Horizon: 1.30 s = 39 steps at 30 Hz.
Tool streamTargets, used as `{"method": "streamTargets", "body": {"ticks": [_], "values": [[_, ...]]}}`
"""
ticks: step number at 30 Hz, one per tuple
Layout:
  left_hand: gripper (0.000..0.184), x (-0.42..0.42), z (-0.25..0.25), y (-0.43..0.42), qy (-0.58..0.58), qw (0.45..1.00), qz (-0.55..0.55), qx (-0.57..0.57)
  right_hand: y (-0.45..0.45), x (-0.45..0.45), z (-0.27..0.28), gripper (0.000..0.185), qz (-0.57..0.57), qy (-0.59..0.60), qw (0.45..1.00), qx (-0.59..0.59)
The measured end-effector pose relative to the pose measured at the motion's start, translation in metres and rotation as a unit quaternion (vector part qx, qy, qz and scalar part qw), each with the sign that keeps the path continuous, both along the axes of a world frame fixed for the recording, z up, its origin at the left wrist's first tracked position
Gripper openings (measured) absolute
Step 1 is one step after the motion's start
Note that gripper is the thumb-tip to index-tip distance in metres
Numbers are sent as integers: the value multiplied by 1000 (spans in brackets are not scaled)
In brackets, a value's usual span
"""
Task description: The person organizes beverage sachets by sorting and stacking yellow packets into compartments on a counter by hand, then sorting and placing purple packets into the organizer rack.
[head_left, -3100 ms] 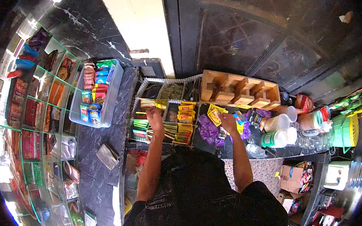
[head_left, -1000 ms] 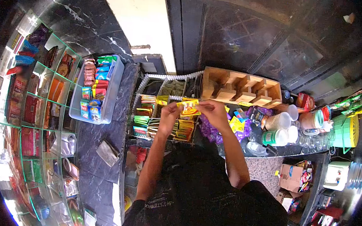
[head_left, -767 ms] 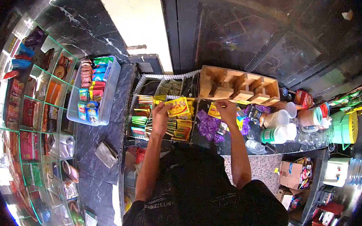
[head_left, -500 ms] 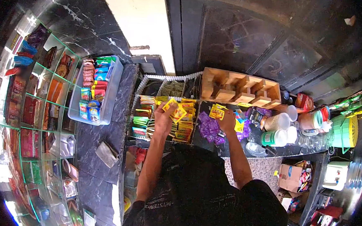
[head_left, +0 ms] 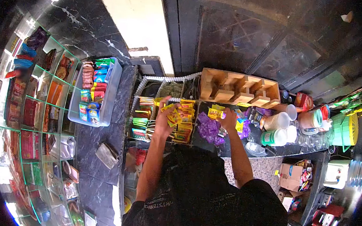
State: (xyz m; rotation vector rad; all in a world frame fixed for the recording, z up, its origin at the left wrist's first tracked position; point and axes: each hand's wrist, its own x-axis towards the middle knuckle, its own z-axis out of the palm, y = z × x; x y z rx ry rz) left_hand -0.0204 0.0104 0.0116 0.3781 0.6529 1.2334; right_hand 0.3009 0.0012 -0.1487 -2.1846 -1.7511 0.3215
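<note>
My left hand [head_left: 162, 122] is over the tray of sachets [head_left: 142, 132], its fingers around some yellow sachets [head_left: 172, 115]. One finger of that hand sticks up, apart from the packets. My right hand [head_left: 229, 121] pinches another yellow sachet [head_left: 215, 112] above a heap of purple packets [head_left: 210, 128]. Rows of yellow, green and orange sachets stand in the tray below my left hand; how many packets each hand holds I cannot make out.
Behind the purple heap sits a wooden divided rack [head_left: 241, 87]. Plastic jars [head_left: 278, 121] and a green basket [head_left: 342, 132] are to the right. On the left counter are a clear bin of packets [head_left: 114, 87] and a folded cloth [head_left: 107, 155], beside glass shelves [head_left: 33, 130].
The yellow sachets in my left hand have tipped and dropped slightly towards the tray, and its fingers have spread more. My right hand has shifted only a little with its sachet.
</note>
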Motion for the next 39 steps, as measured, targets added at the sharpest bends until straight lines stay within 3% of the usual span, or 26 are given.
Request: {"method": "streamTargets", "body": {"ticks": [4, 7, 9, 11, 16, 19, 21, 22, 26, 28, 33, 35, 37, 39], "values": [[22, 1, -14, 2, 38, 998, -44, -22, 5, 2, -1, 32, 30, 68, 995, 67], [22, 5, -23, 2, 41, 997, -60, -31, 6, -3, 18, 26, -40, 152, 988, -1], [22, 7, -22, 2, 56, 996, -62, -32, 7, 0, 18, 24, -35, 105, 994, -6], [23, 7, -16, 3, 70, 995, -61, -34, 4, 5, 15, 23, -30, 29, 997, 70], [24, 7, -9, 4, 92, 994, -50, -25, 8, 15, 11, 22, -26, 76, 992, 98], [28, 9, -14, 1, 124, 989, -75, -13, 13, 4, 30, 25, -39, 109, 993, 16], [30, 15, -22, -2, 146, 985, -86, -9, 17, -9, 39, 32, 43, 329, 943, 8], [32, 18, -26, -3, 168, 981, -96, -5, 11, -20, 54, 35, 71, 352, 931, 63], [37, 34, -22, -9, 129, 985, -106, -42, 8, -64, 125, 30, 110, 407, 906, 16], [38, 35, -17, -10, 228, 963, -142, -22, 7, -76, 149, 29, 117, 402, 908, 28], [37, 29, -8, -9, 217, 965, -143, 6, 12, -91, 174, 25, 144, 364, 914, 104], [35, 27, -2, -8, 197, 971, -132, 1, 16, -96, 178, 22, 77, 284, 924, 244], [31, 27, 2, -8, 145, 986, -85, -20, 13, -101, 191, 27, 82, 286, 922, 247], [29, 30, 13, -9, 113, 991, -72, -24, 3, -118, 206, 47, 182, 277, 895, 300]]}}
